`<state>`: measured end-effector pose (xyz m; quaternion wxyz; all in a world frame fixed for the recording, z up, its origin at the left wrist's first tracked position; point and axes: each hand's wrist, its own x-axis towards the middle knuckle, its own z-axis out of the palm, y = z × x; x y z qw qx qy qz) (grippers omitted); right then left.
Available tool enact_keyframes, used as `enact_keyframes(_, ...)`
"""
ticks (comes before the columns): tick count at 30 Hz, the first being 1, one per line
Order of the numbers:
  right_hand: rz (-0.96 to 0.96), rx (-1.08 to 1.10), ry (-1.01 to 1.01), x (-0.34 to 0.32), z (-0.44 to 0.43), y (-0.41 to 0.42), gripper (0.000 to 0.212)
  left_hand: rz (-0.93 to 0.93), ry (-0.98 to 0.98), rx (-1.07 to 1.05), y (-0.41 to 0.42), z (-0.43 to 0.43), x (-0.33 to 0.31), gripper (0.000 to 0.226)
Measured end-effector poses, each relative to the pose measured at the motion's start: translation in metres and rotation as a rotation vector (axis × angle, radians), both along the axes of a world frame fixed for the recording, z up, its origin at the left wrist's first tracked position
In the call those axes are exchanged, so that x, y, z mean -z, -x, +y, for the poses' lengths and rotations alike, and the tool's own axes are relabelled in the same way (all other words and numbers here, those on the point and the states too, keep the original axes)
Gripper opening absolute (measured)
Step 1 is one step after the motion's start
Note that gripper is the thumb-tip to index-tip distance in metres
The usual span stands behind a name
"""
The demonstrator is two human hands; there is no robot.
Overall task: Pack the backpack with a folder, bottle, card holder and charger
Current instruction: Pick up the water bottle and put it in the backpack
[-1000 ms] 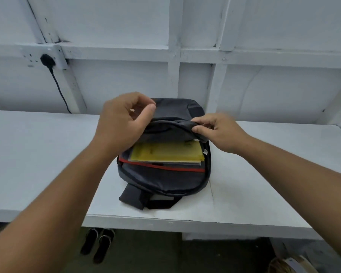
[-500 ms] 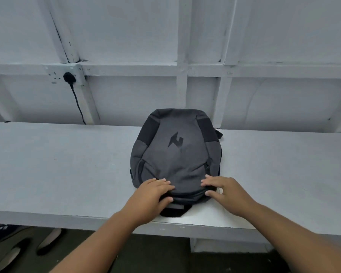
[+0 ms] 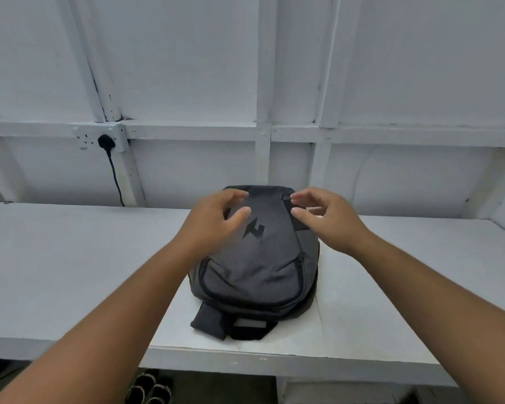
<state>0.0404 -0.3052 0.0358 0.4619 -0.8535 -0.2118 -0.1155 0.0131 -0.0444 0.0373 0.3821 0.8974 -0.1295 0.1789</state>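
Note:
The grey backpack (image 3: 254, 266) lies flat on the white table (image 3: 70, 272), front panel up with a black logo, its flap closed. Its handle and strap point toward me at the table's front edge. My left hand (image 3: 213, 223) hovers over the upper left of the pack, fingers spread and curled, holding nothing. My right hand (image 3: 324, 220) hovers over the upper right corner, fingers apart, also holding nothing. The folder, bottle, card holder and charger are not visible.
A wall socket (image 3: 99, 139) with a black plug and cable sits on the white framed wall at the left. Shoes (image 3: 149, 389) lie on the floor under the table's front edge.
One second ago my hands held the pack open with a yellow folder showing inside. The flap then closed, and my hands have moved from its near edge up to its far end.

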Motion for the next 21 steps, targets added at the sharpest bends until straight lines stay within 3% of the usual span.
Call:
enact_keyframes(11, -0.035, 0.094, -0.063, -0.01, -0.043, 0.01, 0.017, -0.009, 0.055, 0.081, -0.012, -0.053, -0.017, 0.025)
enact_keyframes(21, -0.131, 0.352, -0.068, -0.044, -0.259, 0.031, 0.015, -0.048, -0.009, 0.376, -0.055, -0.293, -0.042, 0.026)
